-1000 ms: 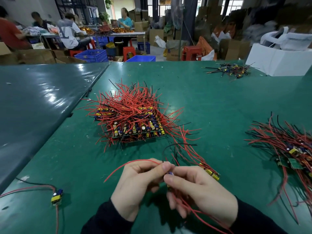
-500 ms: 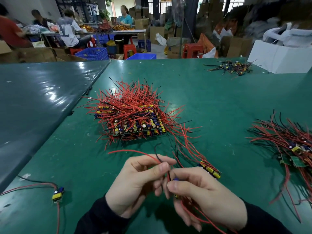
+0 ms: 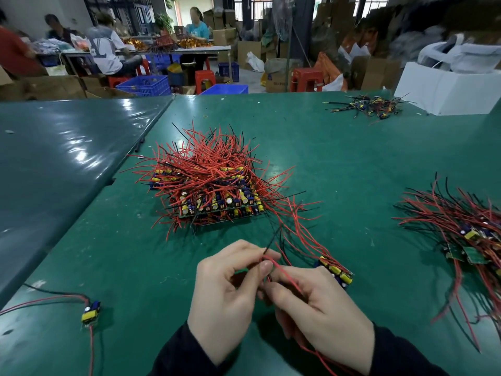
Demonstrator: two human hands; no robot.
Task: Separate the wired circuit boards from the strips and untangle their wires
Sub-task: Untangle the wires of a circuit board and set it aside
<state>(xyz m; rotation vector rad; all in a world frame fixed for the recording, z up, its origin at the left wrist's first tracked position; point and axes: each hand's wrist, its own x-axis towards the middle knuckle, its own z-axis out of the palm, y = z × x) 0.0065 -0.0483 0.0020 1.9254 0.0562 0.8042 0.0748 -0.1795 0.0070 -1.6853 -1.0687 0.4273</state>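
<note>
— What have we got closest to us?
— Our left hand [image 3: 227, 297] pinches a red wire [image 3: 284, 275] and a black one at thumb and forefinger; our right hand [image 3: 322, 308] curls round the same red leads, and a strip of boards [image 3: 336, 271] lies just past its knuckles.
— And further out?
— One separated board [image 3: 90, 313] sits at our left on the green table [image 3: 352, 158], the big tangled stack [image 3: 214, 188] mid-table, a looser pile [image 3: 466, 234] to the right — and a small heap [image 3: 366, 104] far off
</note>
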